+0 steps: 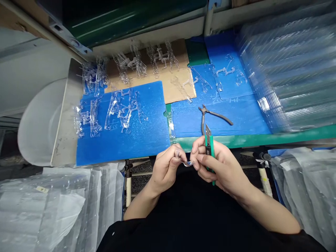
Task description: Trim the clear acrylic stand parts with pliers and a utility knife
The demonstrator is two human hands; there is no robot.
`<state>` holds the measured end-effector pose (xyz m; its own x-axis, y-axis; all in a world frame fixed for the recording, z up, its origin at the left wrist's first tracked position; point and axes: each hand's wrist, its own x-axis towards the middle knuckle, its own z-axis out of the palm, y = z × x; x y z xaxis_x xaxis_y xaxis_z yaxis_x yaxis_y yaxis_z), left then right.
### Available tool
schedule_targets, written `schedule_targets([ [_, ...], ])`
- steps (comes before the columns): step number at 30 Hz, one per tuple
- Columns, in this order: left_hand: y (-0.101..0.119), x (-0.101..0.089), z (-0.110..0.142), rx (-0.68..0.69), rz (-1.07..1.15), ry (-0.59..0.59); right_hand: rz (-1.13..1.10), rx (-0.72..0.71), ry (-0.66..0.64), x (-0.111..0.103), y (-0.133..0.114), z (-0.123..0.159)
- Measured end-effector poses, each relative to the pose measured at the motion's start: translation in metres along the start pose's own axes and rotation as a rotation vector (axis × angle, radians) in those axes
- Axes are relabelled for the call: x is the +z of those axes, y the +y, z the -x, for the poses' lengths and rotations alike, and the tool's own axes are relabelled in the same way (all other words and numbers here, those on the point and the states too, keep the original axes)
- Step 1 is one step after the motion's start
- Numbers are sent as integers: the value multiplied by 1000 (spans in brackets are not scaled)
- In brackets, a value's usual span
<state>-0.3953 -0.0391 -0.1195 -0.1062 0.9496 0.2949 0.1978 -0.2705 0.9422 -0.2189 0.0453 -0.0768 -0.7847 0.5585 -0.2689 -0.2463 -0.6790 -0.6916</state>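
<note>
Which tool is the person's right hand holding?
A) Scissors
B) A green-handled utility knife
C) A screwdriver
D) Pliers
B: the right hand grips a green-handled utility knife, its metal blade showing above the fingers.

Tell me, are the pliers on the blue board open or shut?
Open: the pliers lie on the blue board, their two handles spread wide apart.

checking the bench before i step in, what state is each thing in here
left hand: pinching a small clear plastic piece
right hand: gripping a green snap-off utility knife, blade extended
grey-handled metal side cutters: lying on blue plastic board, handles spread
clear moulded plastic parts: lying loose on the board
</note>
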Motion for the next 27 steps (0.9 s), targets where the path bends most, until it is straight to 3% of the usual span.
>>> schedule_targets([
  [6, 0, 1, 3, -57, 36, 26, -26, -17, 21, 2, 6, 2],
  [11, -2, 5, 5, -125, 117, 69, 53, -118, 70, 4, 12, 4],
  [14, 2, 8, -5, -149, 441, 224, 206, -193, 198, -2, 17, 1],
  [17, 9, 4, -17, -105, 751, 466, 378, -265, 366, -13, 28, -7],
  [20, 10, -2, -23, -51, 857, 654, 429, -254, 346, -22, 45, -14],
  [24, -1, -7, -17, -59, 755, 699, 242, -262, 324, -22, 61, -19],
  [27, -9, -11, -9, -88, 368, 682, 133, -330, 384, -23, 56, -21],
])
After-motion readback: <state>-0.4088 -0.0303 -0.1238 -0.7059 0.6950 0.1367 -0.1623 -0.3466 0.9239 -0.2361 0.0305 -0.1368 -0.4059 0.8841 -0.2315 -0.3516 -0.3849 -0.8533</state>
